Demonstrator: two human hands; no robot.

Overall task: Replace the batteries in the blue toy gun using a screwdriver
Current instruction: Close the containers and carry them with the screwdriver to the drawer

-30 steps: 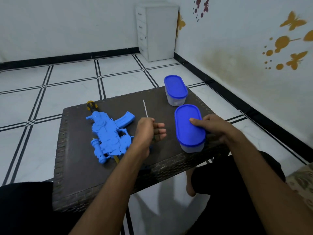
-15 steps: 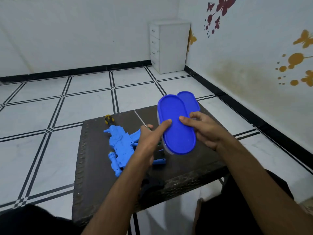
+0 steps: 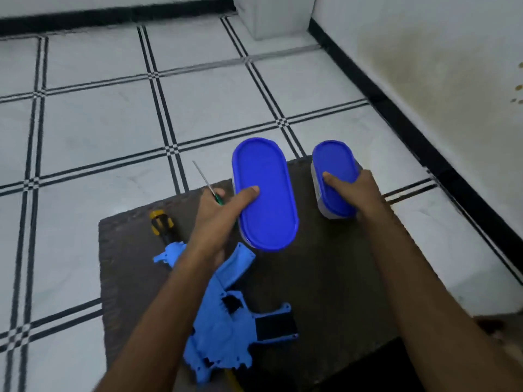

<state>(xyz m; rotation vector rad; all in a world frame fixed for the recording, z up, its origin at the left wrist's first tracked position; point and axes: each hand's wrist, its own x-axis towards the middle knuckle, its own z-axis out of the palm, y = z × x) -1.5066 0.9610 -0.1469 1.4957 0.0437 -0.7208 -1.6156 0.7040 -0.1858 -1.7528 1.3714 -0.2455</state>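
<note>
A dark brown table (image 3: 325,278) stands on a white tiled floor (image 3: 99,123) w/ black lines. A blue toy gun (image 3: 223,321) lies on the near left part. A yellow & black screwdriver (image 3: 162,224) lies at the far left, partly under the gun. A tub w/ a blue lid (image 3: 335,176) is at the far right; can't tell if it rests on the table.

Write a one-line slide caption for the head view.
Left hand and right hand each hold a blue-lidded oval container above a blue plastic toy gun.
</note>
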